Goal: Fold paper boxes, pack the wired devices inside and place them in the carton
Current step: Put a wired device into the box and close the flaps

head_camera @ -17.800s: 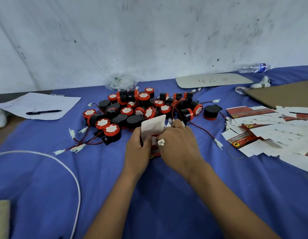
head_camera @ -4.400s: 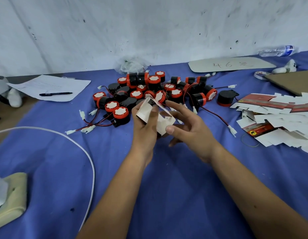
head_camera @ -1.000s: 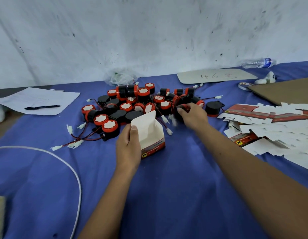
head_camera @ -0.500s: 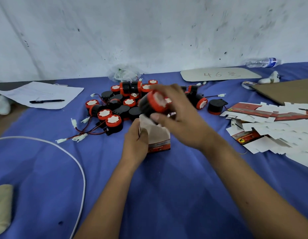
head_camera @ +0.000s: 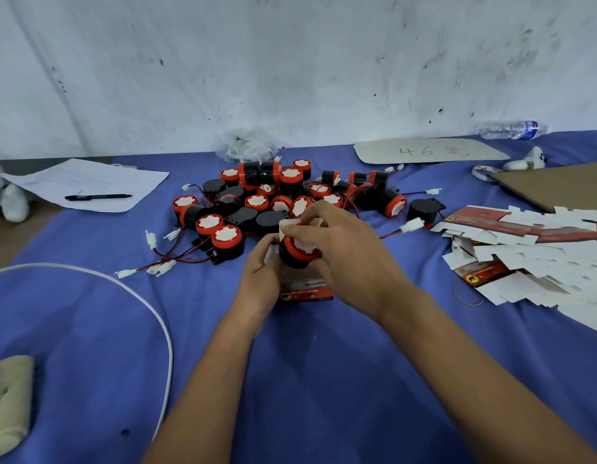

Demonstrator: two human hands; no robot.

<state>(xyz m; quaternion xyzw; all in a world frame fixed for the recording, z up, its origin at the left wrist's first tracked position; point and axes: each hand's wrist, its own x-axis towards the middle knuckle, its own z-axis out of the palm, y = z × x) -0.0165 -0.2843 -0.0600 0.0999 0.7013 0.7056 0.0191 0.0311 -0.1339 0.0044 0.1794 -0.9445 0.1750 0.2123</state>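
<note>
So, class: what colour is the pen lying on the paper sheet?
Black; the pen shows best in the head view.

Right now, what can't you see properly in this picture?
All in the head view:
- Box: its open top is hidden by both hands and the device.
- That device's wire: behind the right hand, so not traceable.
- Left hand: fingers go behind the box.
- Box print: too small to read.
- Cardboard: cut off by the right edge.
- Cloth: cut off by the left edge.
</note>
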